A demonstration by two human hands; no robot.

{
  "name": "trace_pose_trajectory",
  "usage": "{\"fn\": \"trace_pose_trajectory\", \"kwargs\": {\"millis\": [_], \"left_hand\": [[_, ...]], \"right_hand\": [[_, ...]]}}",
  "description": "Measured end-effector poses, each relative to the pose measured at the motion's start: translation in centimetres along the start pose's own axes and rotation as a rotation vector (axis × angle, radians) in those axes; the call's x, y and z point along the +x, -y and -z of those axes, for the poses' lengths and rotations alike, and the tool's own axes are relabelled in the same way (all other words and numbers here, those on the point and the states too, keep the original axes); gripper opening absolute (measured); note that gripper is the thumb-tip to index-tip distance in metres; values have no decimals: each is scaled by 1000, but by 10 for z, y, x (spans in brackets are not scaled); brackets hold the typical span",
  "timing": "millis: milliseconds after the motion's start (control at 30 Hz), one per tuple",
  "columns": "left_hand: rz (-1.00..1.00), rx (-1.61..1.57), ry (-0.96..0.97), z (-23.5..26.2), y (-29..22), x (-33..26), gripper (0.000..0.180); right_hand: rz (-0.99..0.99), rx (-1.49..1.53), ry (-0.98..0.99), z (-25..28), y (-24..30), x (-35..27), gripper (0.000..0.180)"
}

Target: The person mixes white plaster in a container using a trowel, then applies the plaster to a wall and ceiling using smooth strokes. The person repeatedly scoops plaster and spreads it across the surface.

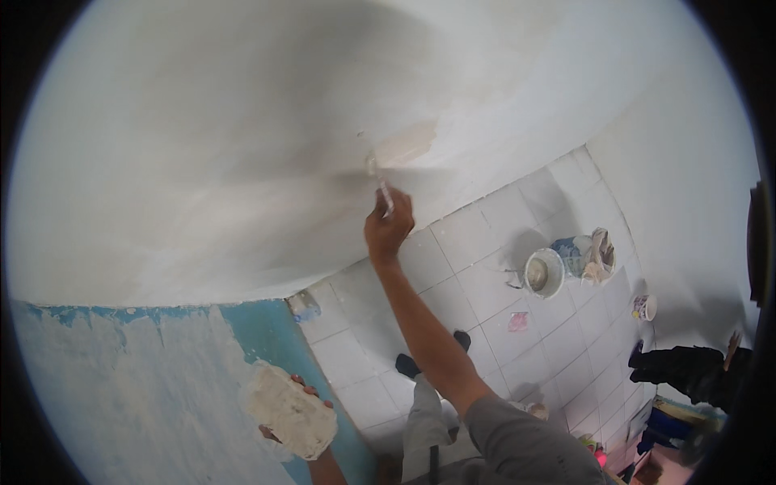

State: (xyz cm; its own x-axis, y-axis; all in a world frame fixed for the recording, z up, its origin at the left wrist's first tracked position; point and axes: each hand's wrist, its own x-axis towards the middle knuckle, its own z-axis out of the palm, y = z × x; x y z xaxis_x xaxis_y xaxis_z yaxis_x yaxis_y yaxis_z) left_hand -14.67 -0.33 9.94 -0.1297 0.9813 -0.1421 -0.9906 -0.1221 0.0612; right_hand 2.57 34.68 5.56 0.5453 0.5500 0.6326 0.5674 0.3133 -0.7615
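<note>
White putty covers a board (288,411) low down; the left hand (311,404) grips it from under, fingers curled over its edge, next to the blue wall (121,388); higher up, the right hand (388,226) is closed tight around a knife (378,182); its blade touches the white wall (242,162) by a tan patch (408,144); far below, a bucket (543,273) sits on the tile floor (477,283).

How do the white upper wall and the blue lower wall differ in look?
The upper wall is covered in smooth white filler, bar one tan patch; the lower wall is blue paint with rough white smears. The right hand works a putty knife on the upper wall; the left hand holds a filler-caked board by the lower one. Both carry filler.
</note>
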Motion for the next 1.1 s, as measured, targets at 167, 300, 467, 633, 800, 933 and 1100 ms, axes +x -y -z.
{"fn": "trace_pose_trajectory", "kwargs": {"millis": [167,300,467,633,800,933,1100], "left_hand": [[36,-17,60,-7,2,9,93],[47,-22,60,2,5,15,93],[67,-21,30,3,10,14,96],[74,5,23,-1,13,20,96],[82,7,44,2,16,17,88],[60,-9,20,4,20,16,92],[26,35,-10,-5,17,10,94]], "right_hand": [[-199,39,0,36,-22,38,11],[-203,31,-234,31,-51,122,32],[252,-265,58,-5,-32,34,47],[175,-52,-4,42,-102,42,16],[-160,-25,-172,50,-99,159,22],[121,-162,-211,22,-82,110,15],[-139,-79,-143,-13,12,22,14]]}}
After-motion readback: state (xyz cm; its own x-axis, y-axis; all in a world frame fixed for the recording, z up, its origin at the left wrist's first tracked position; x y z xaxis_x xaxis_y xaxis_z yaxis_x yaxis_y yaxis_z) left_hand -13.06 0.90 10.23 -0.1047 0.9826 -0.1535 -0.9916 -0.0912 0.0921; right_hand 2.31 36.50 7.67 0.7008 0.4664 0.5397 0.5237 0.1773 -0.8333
